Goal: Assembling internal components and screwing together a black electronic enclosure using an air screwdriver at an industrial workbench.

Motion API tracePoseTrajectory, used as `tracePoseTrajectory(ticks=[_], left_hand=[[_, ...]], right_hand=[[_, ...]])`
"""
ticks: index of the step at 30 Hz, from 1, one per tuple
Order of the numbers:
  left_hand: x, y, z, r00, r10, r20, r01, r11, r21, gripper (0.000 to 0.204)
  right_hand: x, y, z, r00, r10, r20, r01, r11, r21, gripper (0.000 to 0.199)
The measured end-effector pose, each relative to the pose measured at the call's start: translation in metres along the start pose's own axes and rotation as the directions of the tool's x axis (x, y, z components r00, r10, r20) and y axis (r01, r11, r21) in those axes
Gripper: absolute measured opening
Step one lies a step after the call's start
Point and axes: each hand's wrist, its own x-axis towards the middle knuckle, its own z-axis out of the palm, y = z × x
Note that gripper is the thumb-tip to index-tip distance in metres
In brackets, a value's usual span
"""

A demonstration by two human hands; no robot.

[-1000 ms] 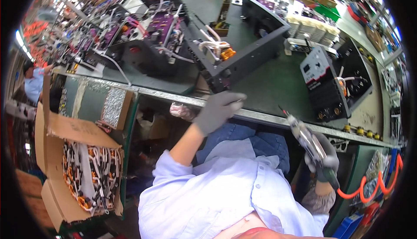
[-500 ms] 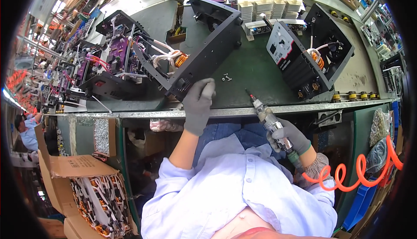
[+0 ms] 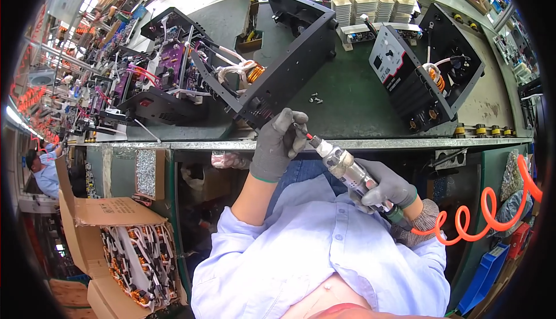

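In my gloved right hand (image 3: 389, 184) is a silver pneumatic screwdriver (image 3: 343, 166), its bit pointing up and left. A coiled orange air hose (image 3: 492, 203) runs from its rear end. The gloved fingers of my left hand (image 3: 274, 150) are pinched together right at the bit's tip; whatever is between them is hidden. That hand is just in front of the lower corner of a black metal casing (image 3: 292, 61), which stands tilted on the bench with a copper coil (image 3: 255, 74) and white cables inside. A few loose screws (image 3: 315, 97) lie on the green mat beside it.
A second black casing with a control panel (image 3: 389, 58) stands at the right. Opened units with purple circuit boards (image 3: 168, 64) crowd the left. White-topped heatsinks (image 3: 373, 9) are at the back. Below the bench edge (image 3: 231, 145), a cardboard box (image 3: 119, 210) holds wired coils.
My right hand has brought the screwdriver left and up, so its bit meets my left hand's fingers. My left hand has turned toward the bit. The whole view has shifted slightly.
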Motion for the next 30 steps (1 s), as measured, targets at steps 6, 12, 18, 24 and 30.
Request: tracePoseTrajectory(ticks=[6,12,18,24,30], left_hand=[[-0.007,0.010,0.007,0.993,-0.009,-0.116,0.039,0.964,0.262,0.038],[-0.009,0.026,0.014,0.987,-0.071,-0.147,0.116,0.939,0.322,0.037],[-0.021,0.060,0.023,0.816,0.158,0.557,-0.574,0.338,0.745,0.032],[0.070,0.151,0.007,0.833,0.395,0.388,-0.389,-0.082,0.917,0.032],[0.146,0.133,-0.012,0.928,-0.298,0.224,-0.347,-0.476,0.808,0.029]], right_hand=[[-0.002,0.001,0.001,1.000,0.014,-0.019,-0.015,1.000,-0.025,0.076],[0.002,0.001,0.006,0.967,-0.238,-0.093,0.167,0.863,-0.476,0.074],[-0.001,-0.007,0.009,0.960,-0.216,-0.180,0.165,0.951,-0.262,0.073],[0.004,-0.007,0.010,0.948,-0.168,-0.269,0.136,0.981,-0.135,0.075],[0.017,0.007,0.013,0.932,-0.230,-0.279,0.206,0.972,-0.113,0.078]])
